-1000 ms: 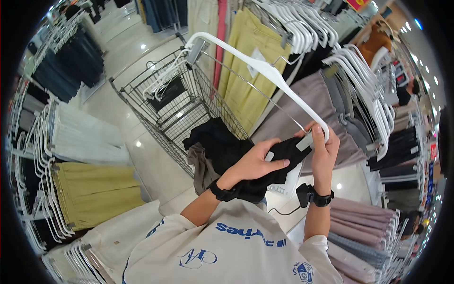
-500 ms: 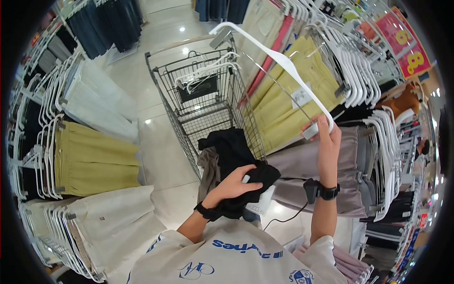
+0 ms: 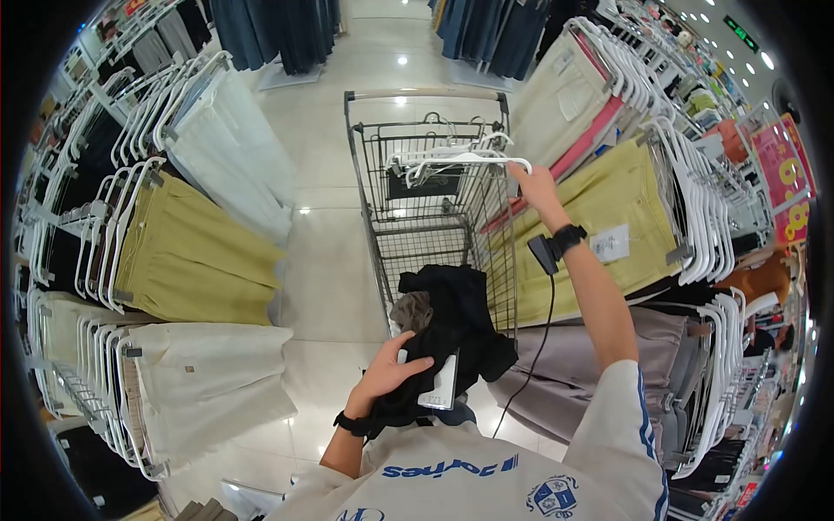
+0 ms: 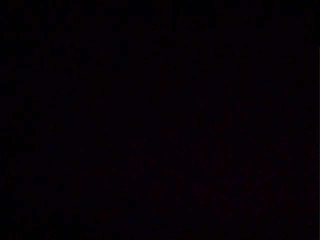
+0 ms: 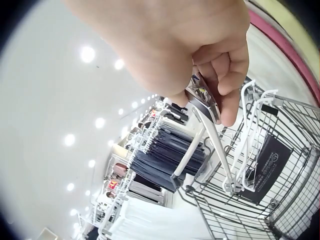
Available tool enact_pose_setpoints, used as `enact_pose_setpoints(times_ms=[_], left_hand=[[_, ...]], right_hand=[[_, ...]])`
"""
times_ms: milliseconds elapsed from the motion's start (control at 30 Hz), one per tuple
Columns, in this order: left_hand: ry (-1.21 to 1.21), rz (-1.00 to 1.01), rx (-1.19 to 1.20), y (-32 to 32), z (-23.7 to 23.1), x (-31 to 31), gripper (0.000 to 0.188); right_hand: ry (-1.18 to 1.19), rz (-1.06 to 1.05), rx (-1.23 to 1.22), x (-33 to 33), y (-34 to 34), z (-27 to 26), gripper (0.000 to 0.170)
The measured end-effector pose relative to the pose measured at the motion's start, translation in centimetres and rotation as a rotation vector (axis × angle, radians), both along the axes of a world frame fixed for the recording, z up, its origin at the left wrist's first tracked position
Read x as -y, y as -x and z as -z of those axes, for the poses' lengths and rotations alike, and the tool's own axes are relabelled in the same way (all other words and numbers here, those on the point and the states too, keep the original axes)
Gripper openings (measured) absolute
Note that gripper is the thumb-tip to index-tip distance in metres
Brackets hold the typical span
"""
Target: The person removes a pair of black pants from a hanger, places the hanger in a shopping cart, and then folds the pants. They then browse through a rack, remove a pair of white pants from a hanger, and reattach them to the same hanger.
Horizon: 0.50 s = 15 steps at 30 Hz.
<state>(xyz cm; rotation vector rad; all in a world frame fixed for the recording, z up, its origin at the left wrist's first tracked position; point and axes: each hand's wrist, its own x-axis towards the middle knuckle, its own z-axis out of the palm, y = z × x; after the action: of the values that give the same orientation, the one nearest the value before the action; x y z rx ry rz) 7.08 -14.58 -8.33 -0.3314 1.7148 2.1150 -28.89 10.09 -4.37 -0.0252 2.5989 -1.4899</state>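
My left hand grips a bunched black garment near my body, thumb on top and a white tag hanging from it. Out ahead, my right hand holds a white clip hanger by one end, over the far part of the shopping cart. In the right wrist view, thumb and fingers pinch the hanger's metal clip. Other white hangers hang on the cart's wire side by a black panel. A grey-brown garment lies beside the black cloth. The left wrist view is black.
Racks of trousers line both sides: yellow-green and cream ones at left, yellow-green and mauve ones at right. Dark blue trousers hang farther ahead. A cable trails from the right wrist.
The black garment came off the hanger, staying in my left hand. My right hand carried the bare hanger forward and left to the cart's far end. The head view turned right.
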Motion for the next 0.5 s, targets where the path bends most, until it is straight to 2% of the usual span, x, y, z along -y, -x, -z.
enact_pose_setpoints(times_ms=[100, 133, 167, 267, 367, 400, 500], left_hand=[[0.038, -0.038, -0.020, -1.1, 1.4, 1.2, 0.063], [0.064, -0.083, -0.019, -1.6, 1.9, 1.3, 0.055], [0.064, -0.097, -0.021, -1.9, 2.2, 1.5, 0.055], [-0.044, -0.163, 0.024, -2.9, 0.8, 2.1, 0.043], [-0.039, -0.192, 0.056, -3.9, 1.0, 2.5, 0.043], [0.058, -0.201, 0.014, -4.1, 1.2, 2.6, 0.042], [0.000, -0.226, 0.039, -4.7, 1.6, 2.9, 0.043]], right_hand=[[-0.013, -0.053, -0.023, 2.2, 4.7, 1.9, 0.046], [-0.113, -0.089, -0.079, 3.0, 6.0, 2.2, 0.052], [-0.112, -0.103, -0.082, 3.7, 7.3, 2.4, 0.052], [-0.062, -0.082, -0.046, 6.0, 10.2, 3.2, 0.057], [-0.090, -0.113, -0.030, 7.3, 12.8, 4.3, 0.057], [-0.167, -0.091, -0.034, 7.8, 12.7, 3.6, 0.057], [-0.244, -0.078, 0.032, 8.8, 13.2, 3.1, 0.056]])
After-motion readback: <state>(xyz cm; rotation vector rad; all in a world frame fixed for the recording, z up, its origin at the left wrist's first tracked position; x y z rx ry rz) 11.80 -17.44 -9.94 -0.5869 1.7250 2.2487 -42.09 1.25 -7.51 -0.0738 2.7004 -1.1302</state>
